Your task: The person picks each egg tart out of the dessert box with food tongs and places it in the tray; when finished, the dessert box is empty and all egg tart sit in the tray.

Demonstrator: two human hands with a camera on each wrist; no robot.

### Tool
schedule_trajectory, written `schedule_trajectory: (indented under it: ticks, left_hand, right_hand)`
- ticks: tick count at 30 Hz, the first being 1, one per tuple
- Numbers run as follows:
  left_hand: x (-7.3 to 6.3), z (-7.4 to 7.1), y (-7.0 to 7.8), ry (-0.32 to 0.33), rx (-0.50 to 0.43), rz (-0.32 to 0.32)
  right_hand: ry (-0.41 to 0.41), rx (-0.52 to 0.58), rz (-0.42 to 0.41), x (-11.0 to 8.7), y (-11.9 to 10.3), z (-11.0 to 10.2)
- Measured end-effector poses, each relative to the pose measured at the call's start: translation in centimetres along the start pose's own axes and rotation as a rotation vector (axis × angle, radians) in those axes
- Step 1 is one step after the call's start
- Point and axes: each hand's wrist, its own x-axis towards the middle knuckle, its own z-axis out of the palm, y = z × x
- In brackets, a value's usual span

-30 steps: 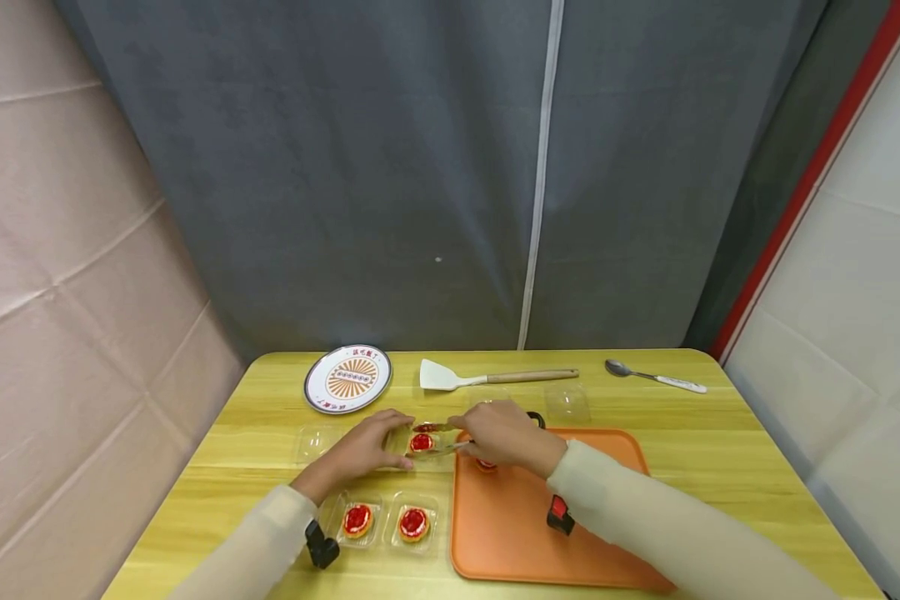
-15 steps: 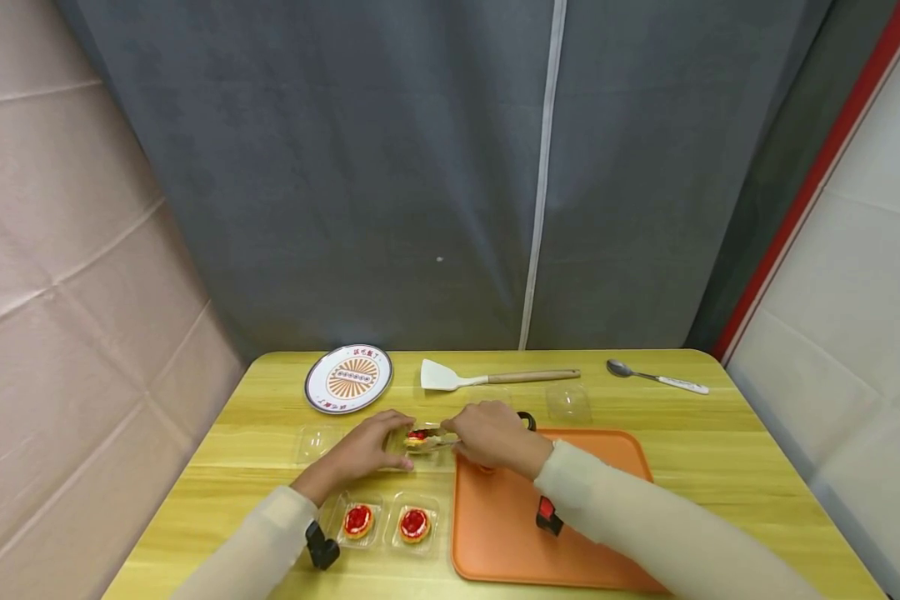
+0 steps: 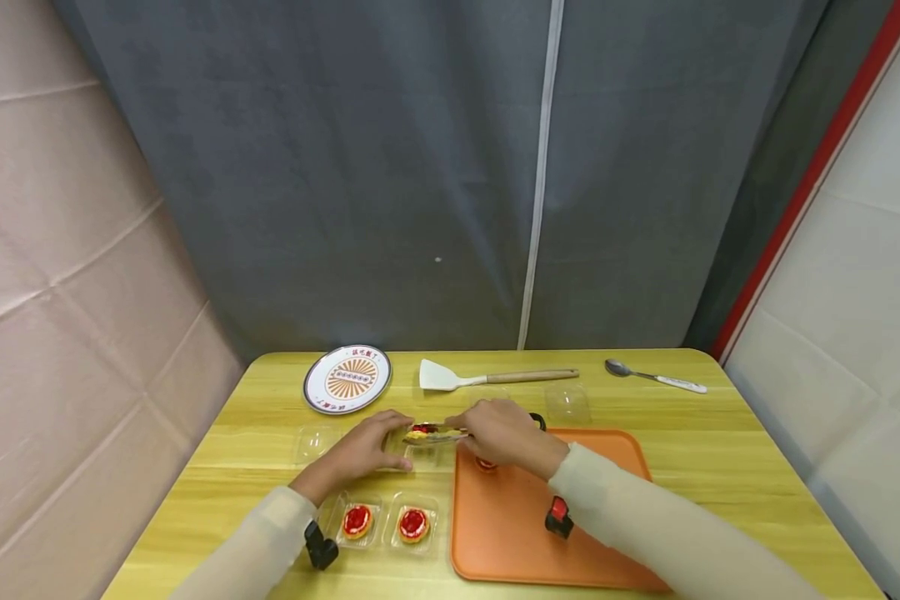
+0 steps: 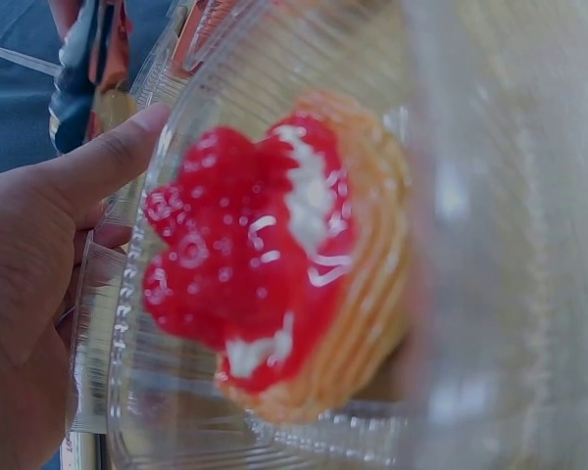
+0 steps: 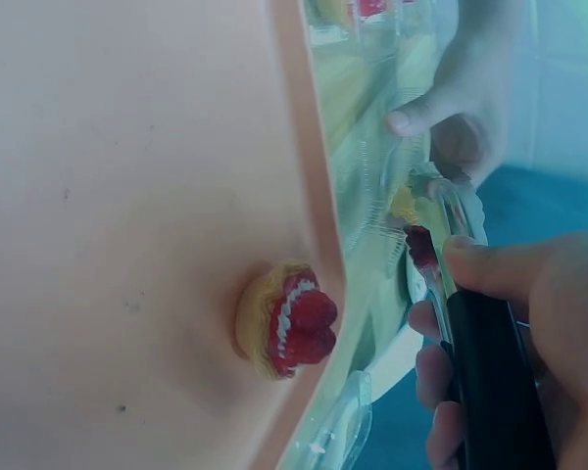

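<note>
My right hand (image 3: 501, 433) grips black-handled metal tongs (image 5: 490, 343). Between the tongs' ends, a small red-topped tart (image 3: 422, 431) is tipped on its side over a clear plastic box (image 3: 422, 458). My left hand (image 3: 360, 452) holds that box at its left side, thumb at the near edge and fingers at the far one. A second tart (image 5: 292, 321), with red berries and white cream, lies on the orange tray (image 3: 525, 533) below my right hand. Two more tarts, one at the left (image 3: 357, 522) and one beside it (image 3: 413, 525), sit in open clear boxes nearer me.
At the back lie a round patterned plate (image 3: 347, 379), a white spatula (image 3: 441, 377) with a wooden handle, and a spoon (image 3: 654, 377). Faint clear boxes stand by the spatula (image 3: 567, 403) and left of my left hand (image 3: 315, 443). A grey curtain hangs behind the table.
The tongs have closed on the tart in the box, tipping it from flat onto its side and raising it a little. My right hand dipped left, then came back right. The left hand stayed put.
</note>
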Motion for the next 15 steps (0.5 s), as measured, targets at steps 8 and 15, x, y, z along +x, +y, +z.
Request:
schedule_trajectory:
  ticks: [8,15]
  left_hand:
    - [0.0,0.0,0.2,-0.001,0.008,-0.016]
    - [0.0,0.0,0.1,0.003,0.015,-0.009]
  right_hand:
    - [0.071,0.083,-0.016,-2.0,1.2,-0.8]
    - [0.095,0.119,0.033,-4.2,2.4,-1.1]
